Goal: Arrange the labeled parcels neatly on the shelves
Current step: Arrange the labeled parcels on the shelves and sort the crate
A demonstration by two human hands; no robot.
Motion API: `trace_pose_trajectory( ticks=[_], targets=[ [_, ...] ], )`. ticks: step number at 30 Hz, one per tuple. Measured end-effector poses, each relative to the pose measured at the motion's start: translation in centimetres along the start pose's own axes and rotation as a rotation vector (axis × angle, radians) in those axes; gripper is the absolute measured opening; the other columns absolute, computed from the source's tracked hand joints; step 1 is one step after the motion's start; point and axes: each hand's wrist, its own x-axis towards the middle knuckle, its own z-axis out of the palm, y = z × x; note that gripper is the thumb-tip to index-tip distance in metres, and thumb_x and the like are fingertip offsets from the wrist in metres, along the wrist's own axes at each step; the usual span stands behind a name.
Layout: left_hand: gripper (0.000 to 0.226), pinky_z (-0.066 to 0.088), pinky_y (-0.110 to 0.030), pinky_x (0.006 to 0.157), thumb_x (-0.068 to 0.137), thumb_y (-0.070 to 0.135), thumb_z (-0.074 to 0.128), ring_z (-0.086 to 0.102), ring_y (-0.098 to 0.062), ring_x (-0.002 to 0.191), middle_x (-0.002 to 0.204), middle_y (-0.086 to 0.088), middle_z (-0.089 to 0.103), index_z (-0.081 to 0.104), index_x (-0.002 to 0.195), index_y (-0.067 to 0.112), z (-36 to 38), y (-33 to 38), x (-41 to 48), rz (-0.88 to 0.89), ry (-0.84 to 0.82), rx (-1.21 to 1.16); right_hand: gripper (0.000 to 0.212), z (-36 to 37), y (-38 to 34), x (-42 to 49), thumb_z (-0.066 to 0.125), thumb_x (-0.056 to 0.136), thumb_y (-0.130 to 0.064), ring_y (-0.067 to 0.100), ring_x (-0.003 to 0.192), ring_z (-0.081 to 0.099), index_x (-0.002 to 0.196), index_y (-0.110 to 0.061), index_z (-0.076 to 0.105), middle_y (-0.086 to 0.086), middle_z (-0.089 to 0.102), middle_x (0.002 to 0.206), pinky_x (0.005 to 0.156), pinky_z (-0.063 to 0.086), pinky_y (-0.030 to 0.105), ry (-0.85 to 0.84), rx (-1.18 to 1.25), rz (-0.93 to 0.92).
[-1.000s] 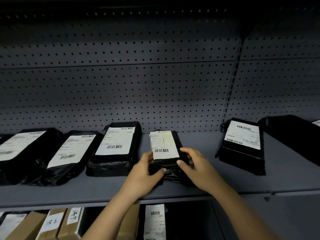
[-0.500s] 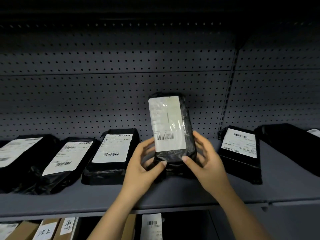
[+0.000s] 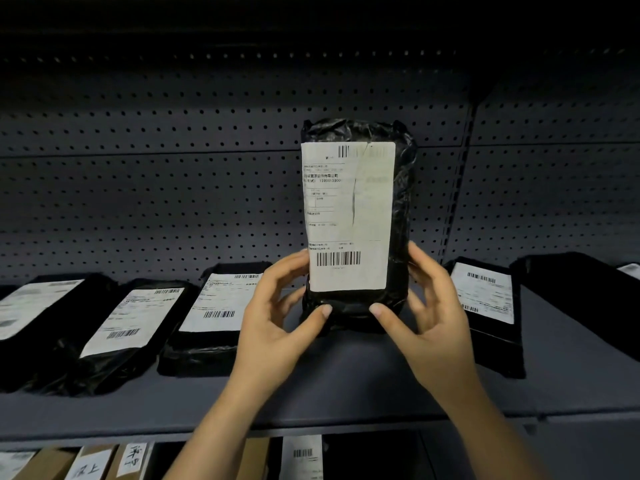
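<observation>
A black plastic-wrapped parcel [image 3: 356, 216] with a white barcode label stands upright over the grey shelf [image 3: 346, 386], label facing me. My left hand [image 3: 273, 323] grips its lower left edge, thumb on the front. My right hand [image 3: 426, 320] grips the lower right edge the same way. Three more labelled black parcels lie flat on the shelf to the left: one at the far left [image 3: 38, 317], one [image 3: 128, 323] beside it, and one [image 3: 214, 313] nearest my left hand. Another labelled parcel [image 3: 488, 306] lies to the right.
A grey pegboard [image 3: 173, 188] backs the shelf. A dark black parcel [image 3: 581, 299] sits at the far right. On the lower shelf are brown cartons with handwritten labels [image 3: 90, 462] and a labelled parcel [image 3: 301, 455].
Both hands tipped the parcel up from lying flat on the shelf until it stands upright with its label facing me. The view moved closer.
</observation>
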Motion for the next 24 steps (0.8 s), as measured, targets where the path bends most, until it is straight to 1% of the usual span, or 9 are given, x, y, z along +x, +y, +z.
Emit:
trace_pose_trajectory(
  ticks=[4, 7, 10, 12, 15, 17, 19, 21, 24],
  targets=[
    [0.057, 0.044, -0.031, 0.103, 0.080, 0.003, 0.072, 0.047, -0.027, 0.132, 0.137, -0.005, 0.054, 0.054, 0.129, 0.025, 0.0, -0.1, 0.1, 0.007, 0.003, -0.004, 0.076, 0.1, 0.2, 0.1, 0.070, 0.081, 0.007, 0.013, 0.138, 0.041, 0.143, -0.023, 0.039, 0.003, 0.044, 0.147, 0.111, 0.039, 0.031, -0.005, 0.004, -0.007],
    [0.056, 0.045, -0.031, 0.102, 0.079, -0.001, 0.071, 0.048, -0.025, 0.131, 0.136, -0.004, 0.055, 0.052, 0.129, 0.017, -0.2, -0.2, 0.1, -0.014, 0.005, 0.012, 0.076, 0.1, 0.5, 0.3, 0.070, 0.081, 0.008, 0.013, 0.138, 0.041, 0.144, -0.019, 0.039, 0.004, 0.044, 0.147, 0.110, 0.039, 0.028, -0.005, -0.002, 0.012],
    [0.056, 0.047, -0.028, 0.099, 0.080, -0.001, 0.071, 0.052, -0.021, 0.127, 0.131, 0.000, 0.059, 0.051, 0.130, 0.016, -0.3, -0.5, 0.0, -0.060, -0.026, 0.050, 0.074, 0.3, 1.1, 0.4, 0.070, 0.083, 0.006, 0.007, 0.135, 0.044, 0.145, -0.018, 0.038, 0.001, 0.046, 0.145, 0.105, 0.041, 0.020, -0.006, -0.028, 0.092],
    [0.054, 0.048, -0.024, 0.095, 0.083, 0.000, 0.071, 0.054, -0.017, 0.123, 0.128, 0.002, 0.060, 0.053, 0.130, 0.018, -0.3, -1.1, -0.1, -0.119, -0.029, 0.084, 0.073, 0.4, 1.7, 0.4, 0.070, 0.084, 0.002, 0.003, 0.132, 0.046, 0.146, -0.022, 0.039, -0.003, 0.048, 0.143, 0.103, 0.043, 0.018, -0.019, -0.061, 0.169],
    [0.053, 0.047, -0.022, 0.094, 0.082, 0.018, 0.070, 0.055, -0.010, 0.121, 0.127, 0.008, 0.059, 0.052, 0.131, 0.028, -0.6, -2.5, -0.4, -0.222, -0.031, 0.169, 0.073, 0.8, 3.1, 0.5, 0.072, 0.085, -0.009, 0.000, 0.128, 0.049, 0.147, -0.028, 0.039, -0.009, 0.050, 0.141, 0.105, 0.045, 0.024, -0.064, -0.159, 0.314],
    [0.053, 0.047, -0.022, 0.096, 0.083, 0.027, 0.068, 0.055, -0.005, 0.119, 0.128, 0.012, 0.058, 0.051, 0.132, 0.034, -0.8, -3.6, -0.7, -0.293, -0.049, 0.242, 0.073, 1.1, 4.2, 0.5, 0.071, 0.087, -0.018, 0.003, 0.129, 0.048, 0.150, -0.028, 0.035, -0.008, 0.048, 0.144, 0.108, 0.044, 0.033, -0.102, -0.229, 0.408],
    [0.052, 0.048, -0.028, 0.098, 0.087, 0.025, 0.068, 0.056, -0.002, 0.117, 0.130, 0.014, 0.057, 0.050, 0.134, 0.034, -0.8, -4.4, -1.1, -0.364, -0.069, 0.301, 0.073, 1.5, 5.0, 0.4, 0.069, 0.088, -0.027, 0.008, 0.132, 0.047, 0.151, -0.027, 0.032, -0.007, 0.047, 0.146, 0.111, 0.041, 0.040, -0.129, -0.312, 0.471],
    [0.048, 0.047, -0.031, 0.100, 0.089, 0.022, 0.065, 0.055, -0.001, 0.116, 0.129, 0.012, 0.058, 0.050, 0.134, 0.031, -0.9, -5.1, -1.3, -0.396, -0.090, 0.385, 0.068, 1.9, 5.7, 0.4, 0.066, 0.090, -0.028, 0.010, 0.130, 0.048, 0.150, -0.024, 0.034, -0.007, 0.049, 0.144, 0.110, 0.041, 0.040, -0.148, -0.367, 0.508],
    [0.043, 0.043, -0.021, 0.101, 0.091, 0.019, 0.061, 0.056, -0.002, 0.116, 0.124, 0.013, 0.061, 0.051, 0.132, 0.029, -0.7, -5.6, -1.6, -0.408, -0.108, 0.490, 0.062, 2.5, 6.3, 0.1, 0.064, 0.090, -0.030, 0.011, 0.124, 0.054, 0.147, -0.023, 0.041, -0.006, 0.056, 0.138, 0.106, 0.045, 0.039, -0.187, -0.442, 0.533]
  ],
)
